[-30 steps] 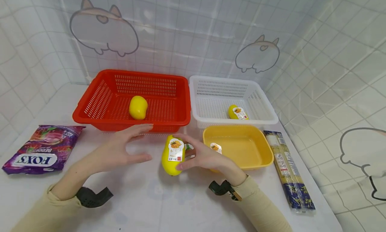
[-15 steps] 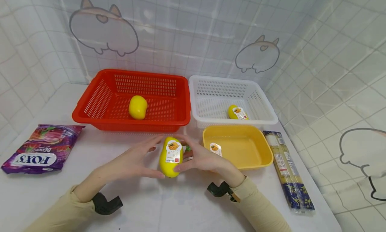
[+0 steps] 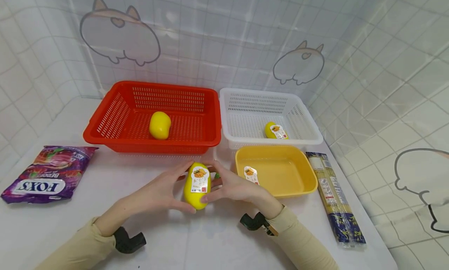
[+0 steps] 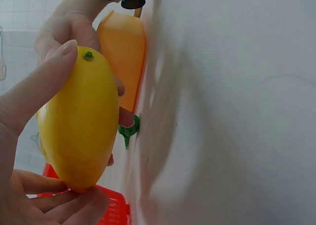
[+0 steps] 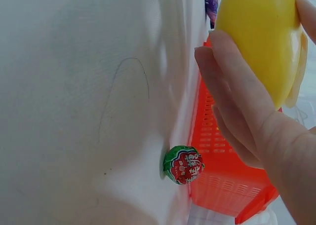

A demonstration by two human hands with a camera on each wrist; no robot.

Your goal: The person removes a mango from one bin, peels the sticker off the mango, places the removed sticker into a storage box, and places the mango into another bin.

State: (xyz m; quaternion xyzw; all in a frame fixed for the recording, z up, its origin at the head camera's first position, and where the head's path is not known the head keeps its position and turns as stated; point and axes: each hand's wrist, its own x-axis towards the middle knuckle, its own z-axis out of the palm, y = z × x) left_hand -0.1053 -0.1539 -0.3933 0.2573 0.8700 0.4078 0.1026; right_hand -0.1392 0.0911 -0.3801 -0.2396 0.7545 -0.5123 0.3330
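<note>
Both hands hold one yellow mango [image 3: 197,186] with a white label, raised above the table. My left hand [image 3: 158,192] pinches its two ends between thumb and fingers; in the left wrist view the thumb lies by the green stem nub of the mango [image 4: 81,119]. My right hand [image 3: 235,186] grips it from the right side, and in the right wrist view its fingers lie along the mango [image 5: 259,37]. A green and red wrapped candy [image 5: 183,165] lies on the table below the right hand, mostly hidden in the head view.
A red basket [image 3: 161,147] holds a yellow mango [image 3: 159,125]; a white basket [image 3: 273,142] holds a labelled one [image 3: 271,130]. In front stands a yellow tray [image 3: 280,172]. A purple bag [image 3: 52,172] lies left, long blue-ended packets [image 3: 334,200] right.
My left hand has moved right from beside the mango and now touches it at both ends. The mango and my right hand have shifted slightly left and nearer the body.
</note>
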